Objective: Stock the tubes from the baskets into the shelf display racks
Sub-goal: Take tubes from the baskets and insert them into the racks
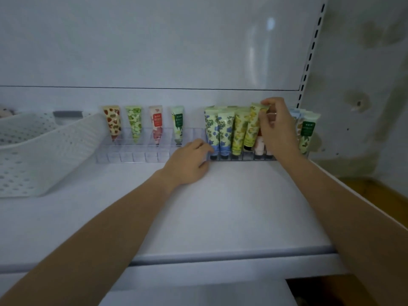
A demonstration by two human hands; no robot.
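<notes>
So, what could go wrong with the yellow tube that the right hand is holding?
1. The right hand pinches the yellow tube, tilted, in the crowded right rack; pressing it down may tip the neighbouring tubes.
2. The left hand only rests by that rack's corner, so a hard push may slide the rack.

Showing a shop: white metal shelf (220, 206), slotted upright (309, 60) rising at far right, clear display racks (132, 154) along the far edge holding rows of printed tubes (225, 131).

Soft dim bluish light, mild overall blur, wide-angle edge bending.
</notes>
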